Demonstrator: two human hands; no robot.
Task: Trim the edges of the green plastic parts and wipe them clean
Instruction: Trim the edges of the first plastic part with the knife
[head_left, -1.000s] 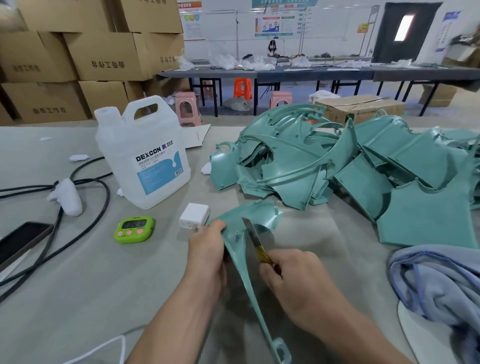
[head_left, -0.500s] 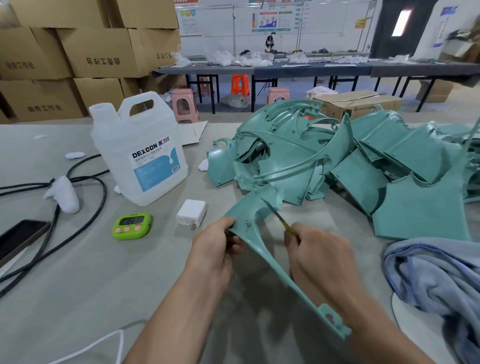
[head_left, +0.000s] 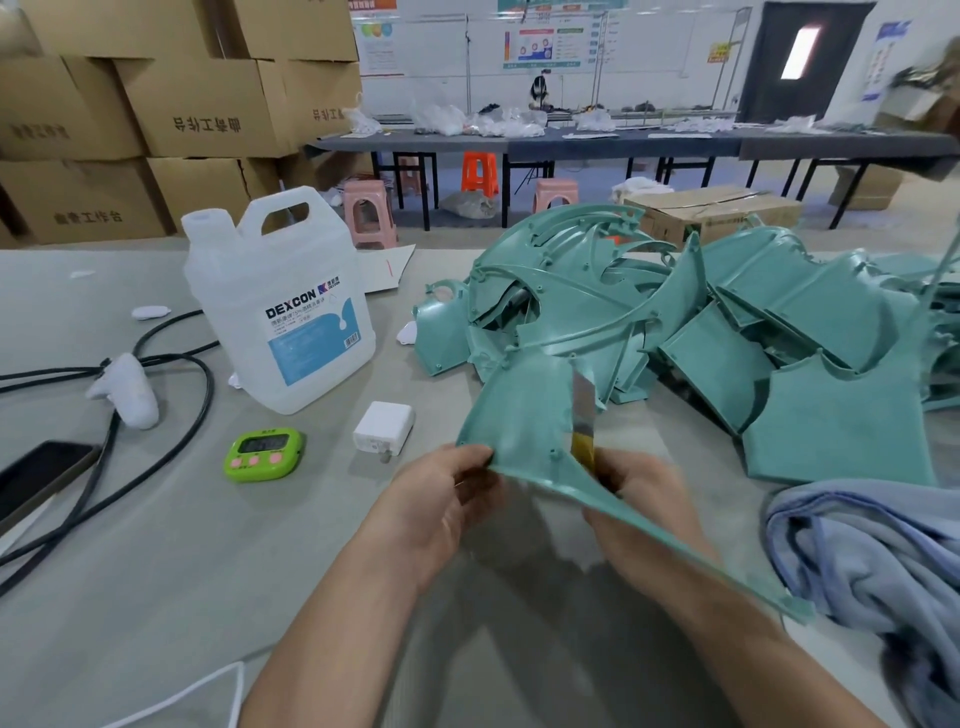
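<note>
I hold one green plastic part (head_left: 519, 410) up over the table, its flat fan-shaped face toward me and a long thin arm running down to the right. My left hand (head_left: 441, 504) pinches its left corner. My right hand (head_left: 636, 499) grips a yellow-handled knife (head_left: 583, 421), whose blade stands upright against the part's right edge. A big pile of green plastic parts (head_left: 675, 322) lies behind. A blue-grey cloth (head_left: 872, 561) is bunched at the right.
A white DEXCON jug (head_left: 280, 312) stands at the left, with a green timer (head_left: 265, 452), a white charger (head_left: 384, 428), black cables (head_left: 156, 358) and a phone (head_left: 36, 478) near it. Cardboard boxes (head_left: 197, 104) are stacked behind.
The part was turned from edge-on to face-on and lifted higher. The knife blade swung from slanting to upright along the part's right edge.
</note>
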